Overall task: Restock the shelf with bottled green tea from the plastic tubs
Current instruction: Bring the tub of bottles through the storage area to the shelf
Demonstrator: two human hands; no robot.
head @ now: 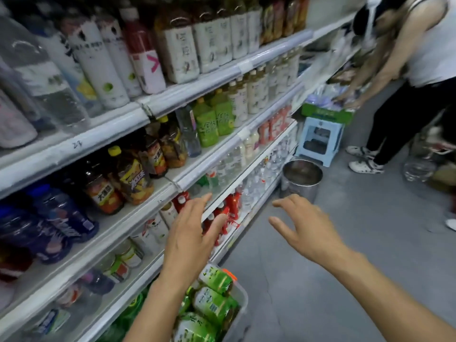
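A clear plastic tub [243, 296] sits on the floor at the foot of the shelf, filled with green tea bottles [214, 304] lying on their sides. More green tea bottles [209, 124] stand upright on the second shelf [222, 150]. My left hand [192, 233] hovers in front of the lower shelves, fingers spread, holding nothing. My right hand [303, 223] is out over the aisle floor, fingers spread and empty.
Shelves on the left are packed with drink bottles. A metal bucket [301, 178] and a blue plastic stool [319, 140] stand in the aisle ahead. Another person [404, 77] bends over a green box [328, 114] at the far right. Grey floor lies to the right.
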